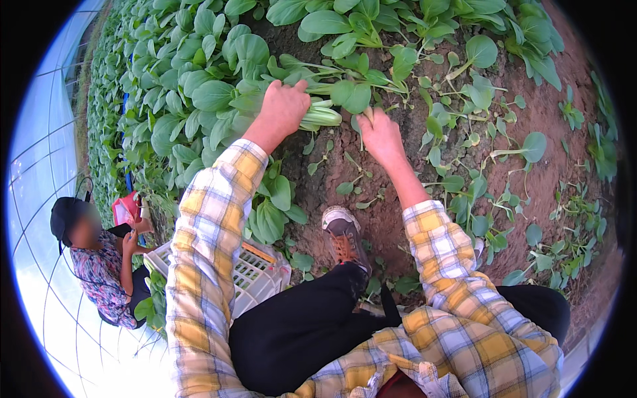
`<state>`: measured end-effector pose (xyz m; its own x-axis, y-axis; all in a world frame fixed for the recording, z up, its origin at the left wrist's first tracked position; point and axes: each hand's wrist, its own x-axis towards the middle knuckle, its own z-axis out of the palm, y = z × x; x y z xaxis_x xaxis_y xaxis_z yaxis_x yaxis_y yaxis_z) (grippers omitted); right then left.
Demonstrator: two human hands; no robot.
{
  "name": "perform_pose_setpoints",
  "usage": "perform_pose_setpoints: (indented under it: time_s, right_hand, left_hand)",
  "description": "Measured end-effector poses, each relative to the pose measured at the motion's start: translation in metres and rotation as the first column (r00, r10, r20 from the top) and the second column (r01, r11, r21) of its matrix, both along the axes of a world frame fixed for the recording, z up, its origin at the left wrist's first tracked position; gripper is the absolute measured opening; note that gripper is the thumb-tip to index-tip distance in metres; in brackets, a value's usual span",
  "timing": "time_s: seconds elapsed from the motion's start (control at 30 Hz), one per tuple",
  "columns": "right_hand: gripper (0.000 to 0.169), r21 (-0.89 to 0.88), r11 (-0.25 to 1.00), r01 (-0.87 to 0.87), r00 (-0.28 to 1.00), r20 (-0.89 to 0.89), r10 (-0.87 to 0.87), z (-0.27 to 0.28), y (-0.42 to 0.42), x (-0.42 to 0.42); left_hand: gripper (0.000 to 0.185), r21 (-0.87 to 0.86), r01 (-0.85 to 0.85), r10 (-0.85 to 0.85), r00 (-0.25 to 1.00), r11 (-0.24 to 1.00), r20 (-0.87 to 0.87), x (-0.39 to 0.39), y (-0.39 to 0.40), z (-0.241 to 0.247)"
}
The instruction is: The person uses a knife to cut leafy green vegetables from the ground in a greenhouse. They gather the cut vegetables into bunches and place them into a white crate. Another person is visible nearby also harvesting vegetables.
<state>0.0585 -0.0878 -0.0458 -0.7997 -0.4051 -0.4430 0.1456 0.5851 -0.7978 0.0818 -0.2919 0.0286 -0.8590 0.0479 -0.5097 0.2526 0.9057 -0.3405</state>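
Observation:
My left hand [286, 107] is closed around a head of leafy greens like bok choy [321, 115], its pale stalk base pointing right and its leaves lying to the left over the growing plants. Just right of it, my right hand [380, 132] has its fingers closed at a small pale piece [369, 114], beside a rounded green leaf [351, 96]; whether this is a stem or a tool handle I cannot tell. Both hands are a little above the soil, close together. Part of the held head is hidden behind my left hand.
Dense leafy greens [174, 84] grow at the left, with more along the top. Loose leaves lie on the reddish soil [343, 154] to the right. A white plastic crate [249, 278] stands beside my left knee. Another person [102, 268] sits at the far left near a red bag [127, 209].

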Motion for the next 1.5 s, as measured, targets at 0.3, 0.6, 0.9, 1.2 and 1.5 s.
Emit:
perform_pose_setpoints:
  time_s: [0.3, 0.6, 0.9, 1.2, 1.5]
  right_hand:
    - [0.036, 0.124, 0.987, -0.101, 0.993, -0.047, 0.107, -0.024, -0.02, -0.03]
    - [0.045, 0.082, 0.988, -0.13, 0.991, -0.017, 0.132, -0.022, -0.026, -0.033]
    - [0.052, 0.14, 0.985, -0.103, 0.99, 0.11, 0.088, -0.02, -0.025, -0.025]
    - [0.036, 0.165, 0.983, 0.077, 0.982, -0.184, -0.045, 0.003, 0.011, 0.011]
    - [0.024, 0.315, 0.942, 0.113, 0.841, -0.535, 0.078, -0.037, 0.063, 0.064]
  left_hand:
    - [0.017, 0.021, 0.071, -0.069, 0.994, 0.997, -0.082, -0.009, -0.004, -0.003]
    - [0.031, 0.029, -0.04, 0.034, 0.98, 0.999, 0.195, -0.066, -0.013, -0.006]
    - [0.043, 0.069, -0.068, 0.04, 0.937, 0.995, 0.347, -0.093, -0.025, -0.024]
    - [0.021, 0.198, 0.05, -0.062, 0.997, 0.979, 0.054, -0.027, -0.036, -0.009]
    - [0.024, 0.174, 0.045, -0.043, 0.999, 0.984, -0.015, -0.006, -0.039, 0.001]
